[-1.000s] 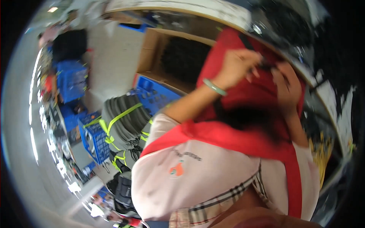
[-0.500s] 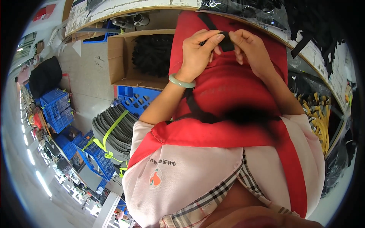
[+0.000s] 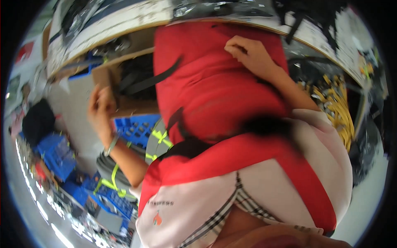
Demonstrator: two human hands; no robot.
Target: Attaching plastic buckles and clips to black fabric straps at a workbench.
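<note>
My left hand (image 3: 101, 108) is out at the left beside the cardboard box (image 3: 103, 76), its fingers smeared by motion. A pale bangle (image 3: 111, 145) is on that wrist. Between this hand and my lap a black strap (image 3: 151, 84) stretches from the box opening onto the red apron (image 3: 215, 78); whether my fingers touch it I cannot make out. Above the far right part of the apron, my right hand (image 3: 250, 53) has its fingers curled in, with nothing visible in them.
A worktable (image 3: 136, 35) with plastic-wrapped black goods (image 3: 223, 9) runs along the far side. Yellow strips (image 3: 337, 111) hang at the right. A blue crate (image 3: 134, 129) and grey bundles tied with lime bands (image 3: 111, 173) stand at the left. Loose black straps (image 3: 308, 18) lie far right.
My hands were together over the apron with a black strap piece between them. Now they are apart: the left has swung out toward the box. The strap lies across the box side, and the view has shifted.
</note>
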